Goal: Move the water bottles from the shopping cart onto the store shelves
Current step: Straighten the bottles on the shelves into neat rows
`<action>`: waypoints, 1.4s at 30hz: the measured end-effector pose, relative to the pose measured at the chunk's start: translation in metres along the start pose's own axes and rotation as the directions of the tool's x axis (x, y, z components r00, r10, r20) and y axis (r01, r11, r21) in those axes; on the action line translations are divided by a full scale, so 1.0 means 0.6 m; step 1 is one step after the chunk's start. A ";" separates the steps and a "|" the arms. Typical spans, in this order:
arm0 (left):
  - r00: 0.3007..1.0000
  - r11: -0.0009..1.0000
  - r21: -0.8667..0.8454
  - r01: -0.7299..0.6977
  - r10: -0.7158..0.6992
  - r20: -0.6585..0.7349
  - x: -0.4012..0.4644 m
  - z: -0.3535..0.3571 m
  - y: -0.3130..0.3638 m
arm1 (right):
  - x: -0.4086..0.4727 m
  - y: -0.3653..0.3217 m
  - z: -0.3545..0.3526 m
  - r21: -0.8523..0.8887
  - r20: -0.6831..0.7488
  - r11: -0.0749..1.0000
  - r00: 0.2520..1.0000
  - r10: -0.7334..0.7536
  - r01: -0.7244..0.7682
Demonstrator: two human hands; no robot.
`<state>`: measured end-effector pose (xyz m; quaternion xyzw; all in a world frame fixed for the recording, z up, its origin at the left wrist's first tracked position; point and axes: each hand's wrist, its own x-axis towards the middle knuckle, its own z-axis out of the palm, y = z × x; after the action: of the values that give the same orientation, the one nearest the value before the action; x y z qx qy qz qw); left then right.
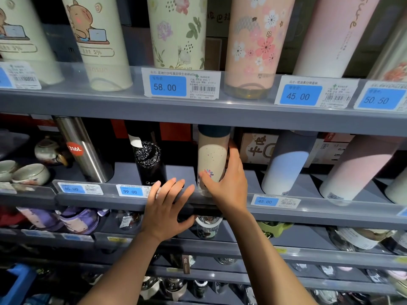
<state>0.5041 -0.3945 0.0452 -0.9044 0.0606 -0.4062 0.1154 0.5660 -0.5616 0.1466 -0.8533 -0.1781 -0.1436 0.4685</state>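
Cream bottle [211,160]: cream body with small dots, a flower print low on its side and a dark cap under the shelf above; stands on the middle shelf [123,200], base just behind the front lip, leaning slightly.
Right hand [229,183]: wrapped round the lower half of the cream bottle, thumb across the front by the flower print, fingers [234,155] curled round the far side.
Left hand [167,208]: flat on the front lip of the middle shelf, fingers straight and spread, tips by the 99.00 price tag [130,191], holding nothing.
Neighbours: black speckled bottle [148,159] just to the left, white-and-blue bottle [284,166] to the right, steel 316L flask [84,150] farther left; open slots on both sides of the cream bottle.
Upper shelf: floral bottle [177,31] and pink blossom bottle [255,40] above a 58.00 tag [168,86].
Shopping cart: not in view.
Step in hand: likely seating one bottle in its slot on the middle shelf, apparently late in the placement with the base at or near the shelf floor.
Next move: likely calls for easing the grip off without tipping the bottle, keeping clear of the black speckled bottle, then going back to the cart for another.
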 end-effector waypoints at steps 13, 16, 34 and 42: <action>1.000 0.999 -0.052 0.003 -0.003 0.001 -0.001 -0.004 0.000 | -0.053 0.089 -0.133 -0.043 -0.211 0.990 0.967 -0.140 0.134; 0.999 0.995 -0.097 -0.001 -0.002 -0.037 0.002 -0.021 0.024 | -0.059 0.127 -0.184 -0.067 -0.346 0.995 0.934 -0.088 0.069; 0.941 0.917 -0.228 -0.327 0.339 0.015 0.121 0.001 0.148 | -0.037 0.070 -0.109 -0.013 -0.344 0.977 0.916 -0.205 0.214; 0.999 0.980 -0.201 -0.016 0.010 -0.032 0.011 -0.033 0.065 | -0.016 0.013 -0.019 0.122 -0.060 0.990 0.996 -0.062 0.069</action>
<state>0.4929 -0.4365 0.0530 -0.9047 0.1090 -0.4111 0.0252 0.5601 -0.5766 0.1429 -0.8119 -0.2015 -0.1714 0.5204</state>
